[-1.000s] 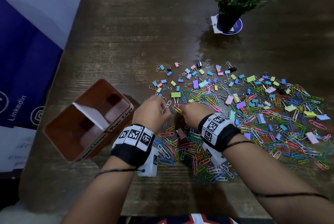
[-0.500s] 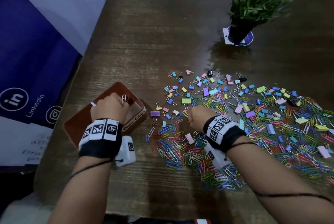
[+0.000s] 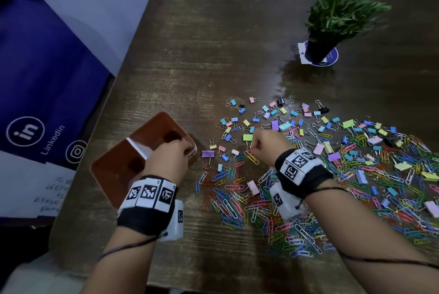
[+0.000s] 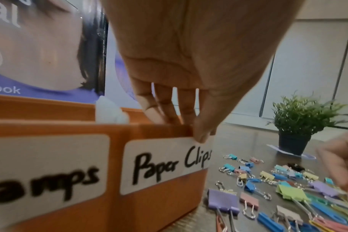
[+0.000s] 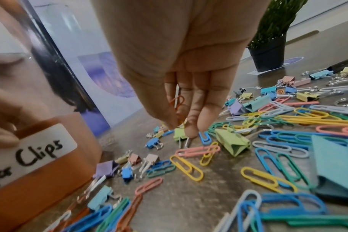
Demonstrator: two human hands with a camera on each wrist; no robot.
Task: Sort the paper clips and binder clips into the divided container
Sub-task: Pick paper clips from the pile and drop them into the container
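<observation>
Barely started, honestly. The orange divided container [image 3: 114, 175] sits at the table [image 3: 213, 44] edge on the left, and as far as the head view shows both halves look close to bare. The left hand [image 3: 169, 158] has its fingers dipped into the "Paper Clips" side, thumb on the front rim; can't tell if it's got anything in its grip. The right hand [image 3: 263, 144] is down in the pile, pinching a red paper clip [image 5: 177, 102] with its fingers pressed together. Nearly all the paper clips [image 3: 237, 203] and binder clips [image 3: 275, 125] are spread over the table, mixed.
</observation>
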